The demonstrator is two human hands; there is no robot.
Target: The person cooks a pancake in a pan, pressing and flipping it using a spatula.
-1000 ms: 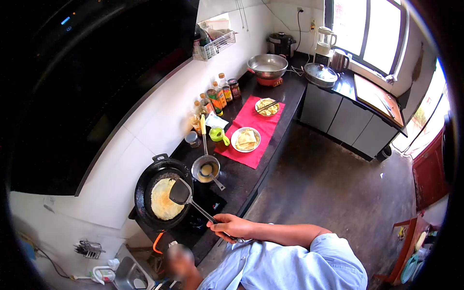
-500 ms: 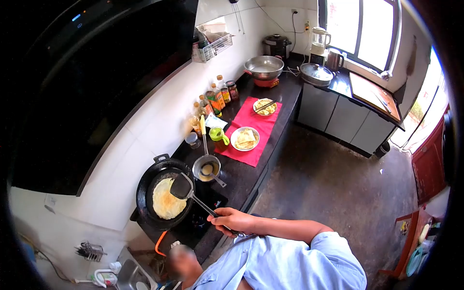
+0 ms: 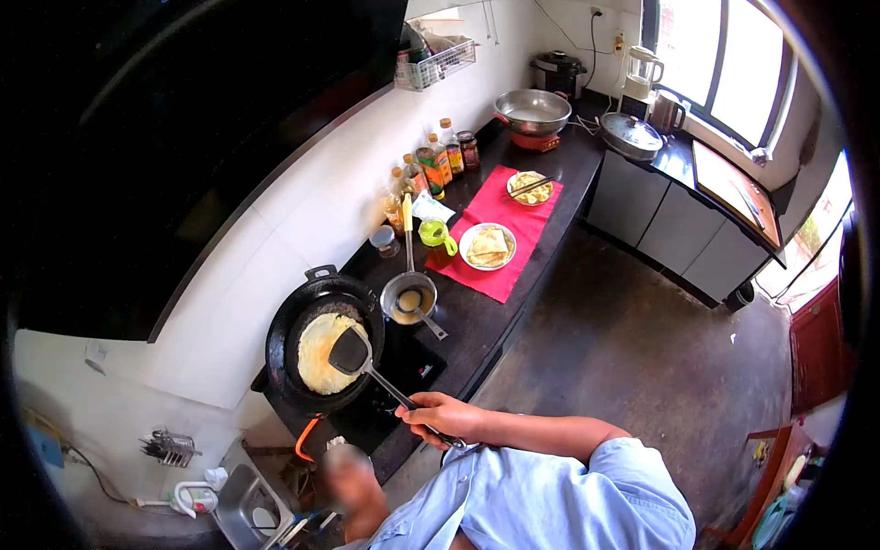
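Note:
My right hand [image 3: 445, 417] is closed around the dark handle of a spatula [image 3: 350, 352]. The spatula's black blade rests at the right side of a thin, pale yellow pancake [image 3: 317, 359], covering part of it. The pancake lies in a black frying pan [image 3: 279, 341] on a dark cooktop [image 3: 403, 367]. My left hand [image 3: 348, 477] is low in the view, near the counter edge below the pan; it is smeared, so its fingers cannot be made out. Beside the pan stands a small saucepan [image 3: 391, 286] with a ladle [image 3: 431, 325] in pale batter.
A red cloth [image 3: 502, 284] bears a plate of folded pancakes [image 3: 489, 246] and a bowl with chopsticks [image 3: 530, 188]. Sauce bottles [image 3: 426, 170] line the wall. A green-lidded jug [image 3: 438, 236] stands near the saucepan. A sink [image 3: 240, 490] is at lower left; the range hood [image 3: 183, 137] overhangs.
The camera view has shifted, moving the counter rightward in it. Relative to the pancake, the spatula blade has slid from its upper right toward the middle of its right side.

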